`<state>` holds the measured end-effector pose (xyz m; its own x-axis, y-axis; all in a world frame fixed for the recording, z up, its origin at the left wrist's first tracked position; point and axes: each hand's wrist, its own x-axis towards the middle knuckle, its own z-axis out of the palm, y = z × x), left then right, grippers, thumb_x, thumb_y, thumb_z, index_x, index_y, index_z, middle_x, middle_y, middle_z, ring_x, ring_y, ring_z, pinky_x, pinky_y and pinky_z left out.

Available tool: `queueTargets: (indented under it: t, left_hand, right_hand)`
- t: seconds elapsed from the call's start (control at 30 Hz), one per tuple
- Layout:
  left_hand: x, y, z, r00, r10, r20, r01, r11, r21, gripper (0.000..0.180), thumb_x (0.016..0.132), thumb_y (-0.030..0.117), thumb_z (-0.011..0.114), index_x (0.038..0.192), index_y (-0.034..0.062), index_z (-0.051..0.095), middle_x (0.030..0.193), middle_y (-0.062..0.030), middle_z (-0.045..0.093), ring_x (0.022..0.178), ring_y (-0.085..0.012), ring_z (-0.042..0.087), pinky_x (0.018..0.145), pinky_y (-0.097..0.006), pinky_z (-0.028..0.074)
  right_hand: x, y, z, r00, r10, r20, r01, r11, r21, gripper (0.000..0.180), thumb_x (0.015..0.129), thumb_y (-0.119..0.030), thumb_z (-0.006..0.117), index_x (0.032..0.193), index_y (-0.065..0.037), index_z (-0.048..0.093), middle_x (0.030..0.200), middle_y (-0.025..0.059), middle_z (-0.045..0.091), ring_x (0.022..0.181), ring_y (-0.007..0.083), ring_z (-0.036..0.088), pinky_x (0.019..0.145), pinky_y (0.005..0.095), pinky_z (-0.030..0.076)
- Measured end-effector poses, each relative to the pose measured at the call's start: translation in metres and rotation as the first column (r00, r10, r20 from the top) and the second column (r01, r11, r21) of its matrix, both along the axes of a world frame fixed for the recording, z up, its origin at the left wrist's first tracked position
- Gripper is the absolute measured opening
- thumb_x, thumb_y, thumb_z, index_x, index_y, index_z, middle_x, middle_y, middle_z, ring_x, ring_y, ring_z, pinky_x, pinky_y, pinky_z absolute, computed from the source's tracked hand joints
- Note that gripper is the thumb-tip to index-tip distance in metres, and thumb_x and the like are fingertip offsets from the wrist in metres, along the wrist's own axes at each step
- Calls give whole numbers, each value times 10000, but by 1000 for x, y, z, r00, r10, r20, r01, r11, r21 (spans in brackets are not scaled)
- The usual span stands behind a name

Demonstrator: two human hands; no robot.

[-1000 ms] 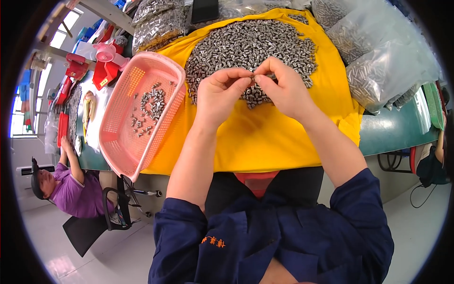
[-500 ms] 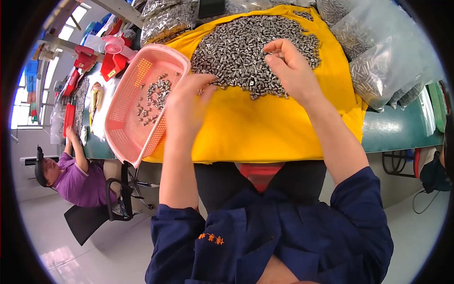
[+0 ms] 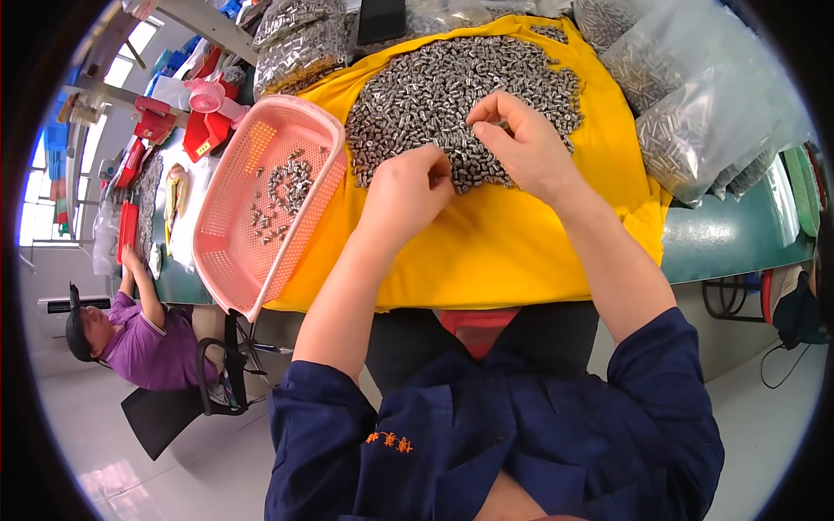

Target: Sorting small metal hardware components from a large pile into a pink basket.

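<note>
A wide heap of small cylindrical metal parts [image 3: 417,87] lies on a yellow cloth [image 3: 486,252]. At the heap's near edge is my left hand [image 3: 404,195], its fingers curled and pressed together over the parts. Its fingertips are partly hidden, so I cannot make out what is in them. My right hand [image 3: 526,152] hovers over the middle of the heap, thumb and forefinger brought close in a pinch. Anything between them is too small to name. To the left stands a pink plastic basket [image 3: 213,234] with several of the same metal parts [image 3: 291,182] scattered on its bottom.
Clear bags of metal parts [image 3: 682,130] stand at the right, and more bagged parts [image 3: 300,43] at the back left. Near these lies a black phone [image 3: 382,21]. A small pink fan [image 3: 207,95] is beyond the basket. At far left sits a person in purple [image 3: 161,347].
My left hand has moved right, from beside the basket to the heap's near edge. My right hand has shifted slightly left and nearer to me.
</note>
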<state>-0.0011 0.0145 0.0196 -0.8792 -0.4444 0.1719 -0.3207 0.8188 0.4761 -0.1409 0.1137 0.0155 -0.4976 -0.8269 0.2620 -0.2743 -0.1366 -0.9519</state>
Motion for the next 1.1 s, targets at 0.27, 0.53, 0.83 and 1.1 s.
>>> queueTargets:
  t: [0.27, 0.53, 0.83, 1.1]
  left_hand:
    - [-13, -13, -4, 866, 325, -381, 343, 169, 924, 100, 809, 36, 539, 901, 38, 578, 803, -45, 600, 715, -131, 575, 673, -248, 474]
    - [-17, -15, -21, 845, 410, -344, 395, -44, 918, 142, 815, 35, 557, 956, 51, 564, 843, -42, 597, 754, -131, 573, 695, -257, 482]
    - [-14, -12, -17, 871, 295, -393, 385, 90, 919, 188, 803, 21, 574, 991, 7, 577, 844, -39, 602, 734, -112, 572, 683, -226, 474]
    - [-13, -11, -17, 868, 297, -397, 379, 119, 918, 178, 796, 5, 574, 974, -8, 586, 856, -54, 611, 749, -114, 582, 701, -225, 481]
  right_hand:
    - [0, 1, 6, 999, 32, 31, -32, 999, -12, 98, 793, -98, 515, 860, -30, 538, 755, 5, 532, 666, 70, 459, 607, 219, 398]
    - [1, 2, 2, 999, 31, 32, -31, 999, 12, 100, 789, -108, 517, 851, -31, 535, 755, 10, 533, 659, 83, 468, 596, 226, 403]
    - [3, 7, 18, 996, 84, -3, -84, 994, 66, 92, 779, -101, 528, 820, -19, 521, 701, 22, 538, 636, 84, 485, 573, 233, 414]
    - [6, 8, 16, 988, 57, -142, -47, 996, 75, 89, 772, -106, 520, 786, -20, 504, 679, 70, 563, 609, 167, 550, 551, 286, 434]
